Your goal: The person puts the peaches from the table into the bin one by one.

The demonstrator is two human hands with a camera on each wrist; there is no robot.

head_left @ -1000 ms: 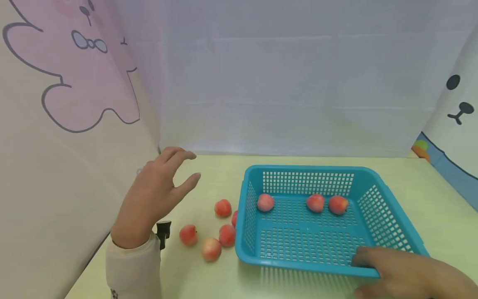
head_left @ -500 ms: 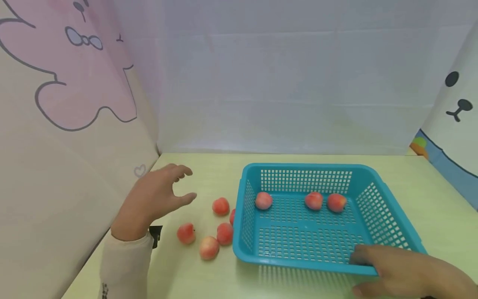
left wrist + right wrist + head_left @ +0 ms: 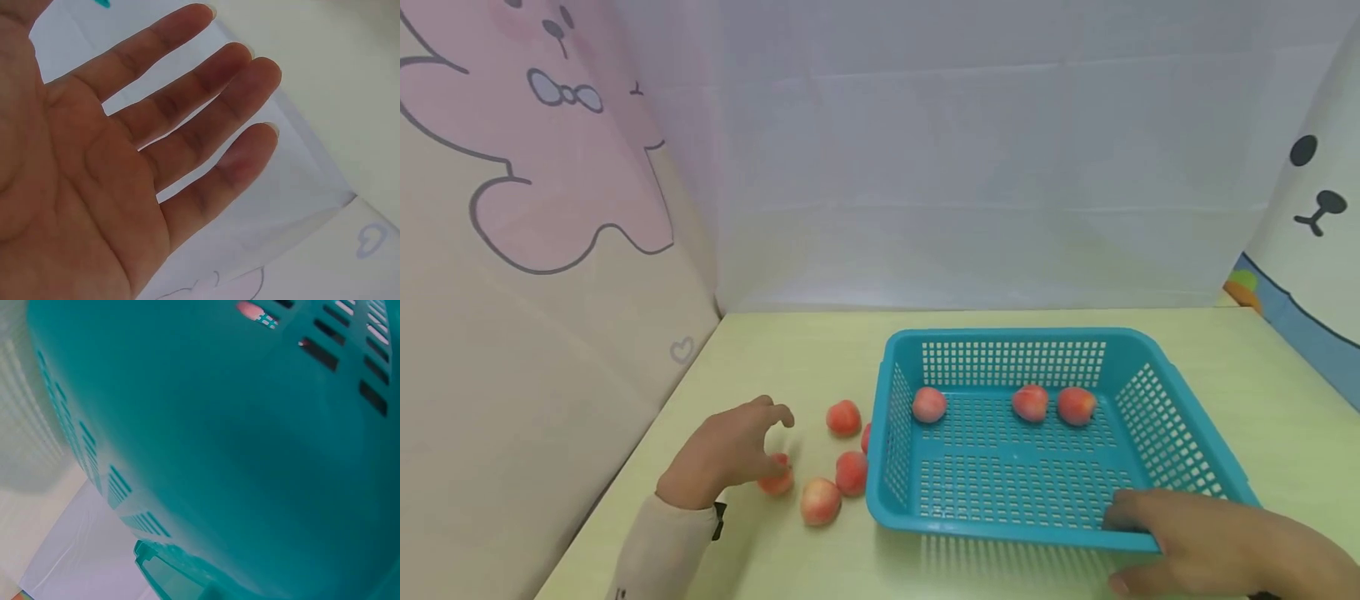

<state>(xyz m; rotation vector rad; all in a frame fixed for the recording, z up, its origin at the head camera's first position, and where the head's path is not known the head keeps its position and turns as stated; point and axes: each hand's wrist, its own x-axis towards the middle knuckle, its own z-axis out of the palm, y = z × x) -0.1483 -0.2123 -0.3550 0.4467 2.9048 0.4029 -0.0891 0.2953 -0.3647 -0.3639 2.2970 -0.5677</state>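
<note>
While your right hand (image 3: 1217, 542) grips the basket (image 3: 1000, 530) near its front-right corner, presumably steadying it, your left hand (image 3: 730, 446), loosely spread, empty, hovers by the leftmost fruit (image 3: 780, 481).

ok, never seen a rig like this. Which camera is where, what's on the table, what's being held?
There's no robot: a person works bare-handed. The wide picture comes from a camera worn on the head, looking forward and down. The other two come from wrist cameras: the left one shows an open palm, the right one mostly blue plastic up close.

On the pale table sits a blue basket with three reddish fruits inside. Five more fruits lie to its left, one partly hidden by the basket.

The right hand grips the basket's near rim. The left hand is at the leftmost loose fruit; whether it touches is unclear.
</note>
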